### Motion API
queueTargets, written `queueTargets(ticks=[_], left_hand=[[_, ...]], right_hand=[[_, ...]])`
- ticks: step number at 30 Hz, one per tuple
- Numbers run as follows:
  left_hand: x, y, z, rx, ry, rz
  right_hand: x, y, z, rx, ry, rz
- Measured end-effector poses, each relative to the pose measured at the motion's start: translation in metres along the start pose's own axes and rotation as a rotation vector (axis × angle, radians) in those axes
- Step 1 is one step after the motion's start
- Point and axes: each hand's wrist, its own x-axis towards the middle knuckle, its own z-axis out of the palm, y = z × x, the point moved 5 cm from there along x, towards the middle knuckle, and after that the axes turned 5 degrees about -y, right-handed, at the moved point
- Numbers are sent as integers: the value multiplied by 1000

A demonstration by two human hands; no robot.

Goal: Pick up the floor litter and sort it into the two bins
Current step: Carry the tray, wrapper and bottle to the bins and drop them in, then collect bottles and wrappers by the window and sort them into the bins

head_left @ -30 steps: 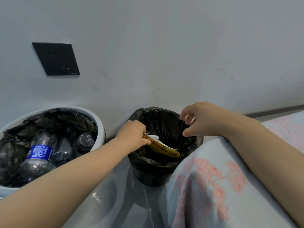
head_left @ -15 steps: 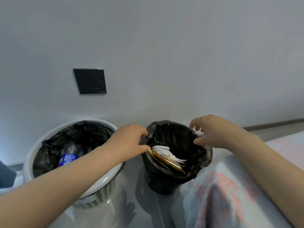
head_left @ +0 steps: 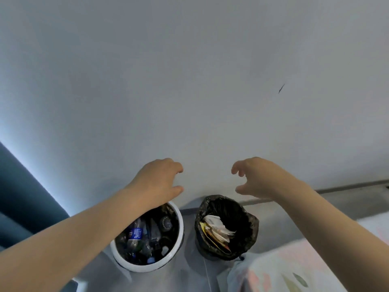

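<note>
Two bins stand against the wall below my hands. The white bin (head_left: 177,247) on the left has a black liner and holds several plastic bottles (head_left: 136,233). The smaller black bin (head_left: 251,227) on the right holds white paper and yellow wrappers (head_left: 214,228). My left hand (head_left: 159,180) hangs in the air above the white bin's far rim, fingers loosely curled, holding nothing. My right hand (head_left: 254,178) hangs above the black bin, also loosely curled and empty.
A plain grey wall fills the upper view, with a dark skirting strip (head_left: 347,186) at the right. A floral bedcover (head_left: 294,268) lies at the bottom right beside the black bin. A dark blue surface (head_left: 19,186) stands at the left edge.
My left hand let go of the yellow wrapper into the black bin. Both hands lifted away from its rim, and my view rose, so the bins now sit lower and smaller.
</note>
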Motion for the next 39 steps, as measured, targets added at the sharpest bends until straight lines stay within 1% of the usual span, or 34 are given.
queueTargets(ticks=[6, 8, 11, 12, 15, 16, 18, 19, 20, 21, 23, 27, 33, 39], left_hand=[[-63, 26, -183, 37, 42, -28], [-89, 32, -253, 58, 83, -41], [-128, 40, -351, 87, 167, -65], [-140, 43, -374, 95, 182, -71], [-175, 42, -458, 132, 278, -82], [-181, 44, -468, 112, 280, -117], [-225, 48, -550, 190, 402, -133], [-230, 46, -558, 192, 422, -121], [-238, 48, -574, 186, 443, -161], [-249, 50, -592, 185, 484, -156], [-270, 57, -622, 243, 538, -164], [-306, 61, -663, 274, 644, -236], [-349, 57, -694, 350, 794, -453], [-408, 65, -695, 397, 921, -766]], right_hand=[[-77, -38, -169, 26, 45, -22], [-106, -55, -230, 54, 70, -35], [-145, -80, -317, 80, 154, -61], [-157, -89, -338, 86, 162, -64], [-184, -116, -416, 105, 290, -112], [-193, -123, -426, 123, 281, -110], [-231, -154, -498, 142, 428, -170], [-234, -160, -506, 144, 448, -205], [-242, -171, -522, 149, 463, -219], [-251, -181, -540, 166, 499, -264], [-263, -194, -568, 172, 580, -332], [-271, -222, -610, 167, 654, -472], [-259, -260, -657, 140, 745, -739], [-263, -316, -687, 112, 755, -1103]])
